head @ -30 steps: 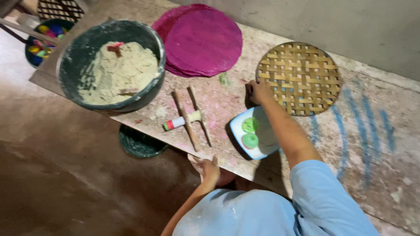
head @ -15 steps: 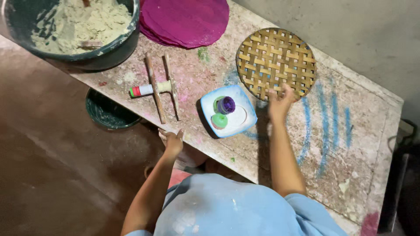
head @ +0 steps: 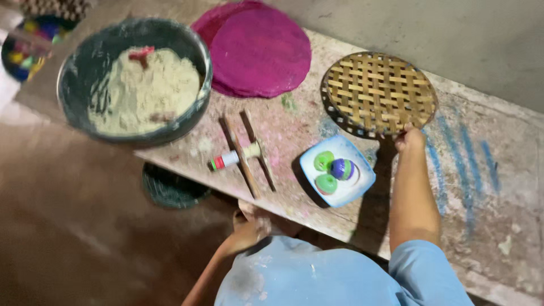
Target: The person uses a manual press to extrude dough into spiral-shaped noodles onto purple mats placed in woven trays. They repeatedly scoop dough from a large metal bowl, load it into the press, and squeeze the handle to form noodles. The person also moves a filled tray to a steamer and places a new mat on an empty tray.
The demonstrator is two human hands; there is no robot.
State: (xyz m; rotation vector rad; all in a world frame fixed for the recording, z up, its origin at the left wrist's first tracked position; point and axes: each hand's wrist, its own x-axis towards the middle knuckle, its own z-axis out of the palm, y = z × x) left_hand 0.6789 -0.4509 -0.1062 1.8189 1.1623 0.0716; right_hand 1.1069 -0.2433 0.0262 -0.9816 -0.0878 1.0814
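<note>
My right hand (head: 409, 139) rests at the near rim of a round woven bamboo tray (head: 378, 93) on the stained workbench (head: 498, 187), fingers touching its edge. My left hand (head: 249, 226) hangs below the bench's front edge, fingers curled; whether it holds anything is unclear. Between the hands sits a small white-and-blue dish (head: 339, 173) with two green round pieces and a blue-purple one. Left of the dish lie two wooden sticks crossed by a small spool-like roller (head: 243, 154).
A large dark basin (head: 136, 79) of pale powder with a red scoop stands at the bench's left end. Round magenta discs (head: 258, 48) lie behind it. A dark green bowl (head: 173, 187) sits on the floor under the bench. A bowl of coloured pieces (head: 25, 51) is far left.
My right hand left the dish and reached to the woven tray's near edge. The view shifted, and the dish now shows a blue-purple piece with the green ones.
</note>
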